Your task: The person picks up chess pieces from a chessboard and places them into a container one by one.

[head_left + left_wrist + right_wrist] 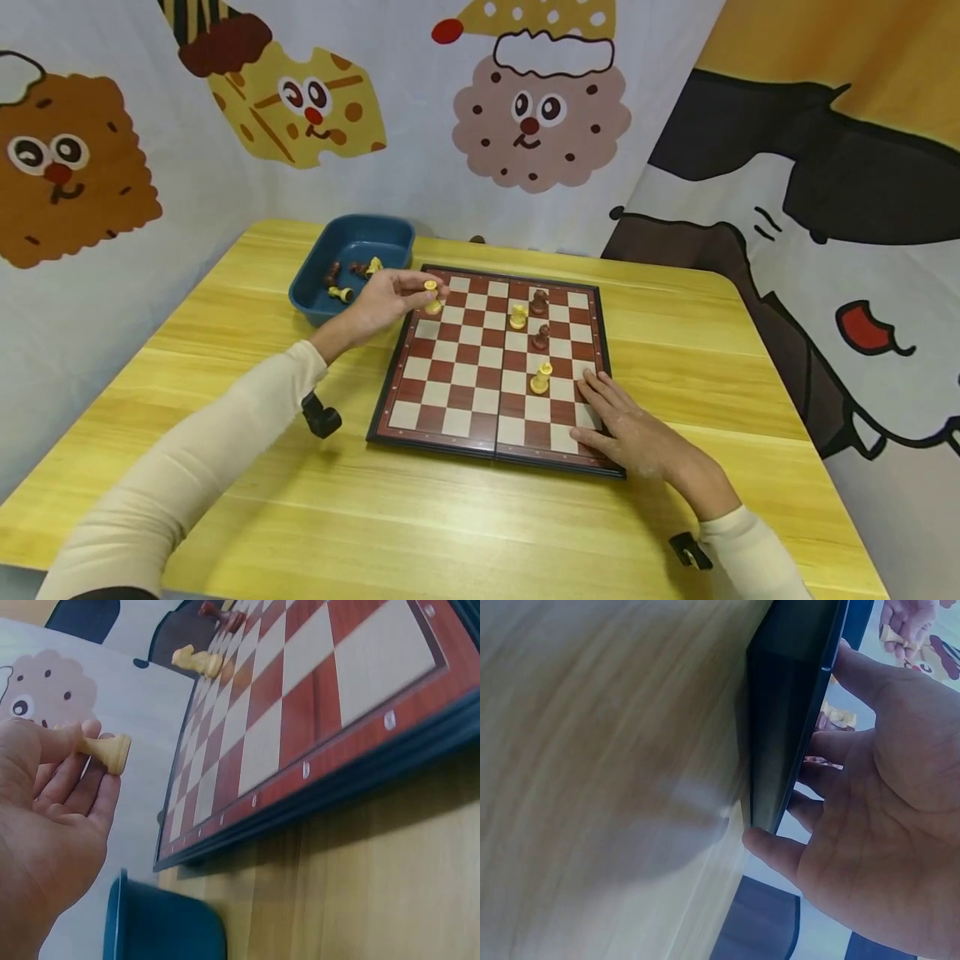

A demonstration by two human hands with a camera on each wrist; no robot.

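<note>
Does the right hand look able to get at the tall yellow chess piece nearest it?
Probably yes: the bare right hand lies partly over the red-and-white checkered board, holding nothing, and nothing shows between that hand and the tall yellow chess piece.

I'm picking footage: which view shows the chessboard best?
The head view: all four corners of the chessboard and most squares show. The left wrist view gives part of the squares at a slant; the right wrist view, mainly its dark edge by the right hand.

Head view down over chessboard [461,367]
</note>
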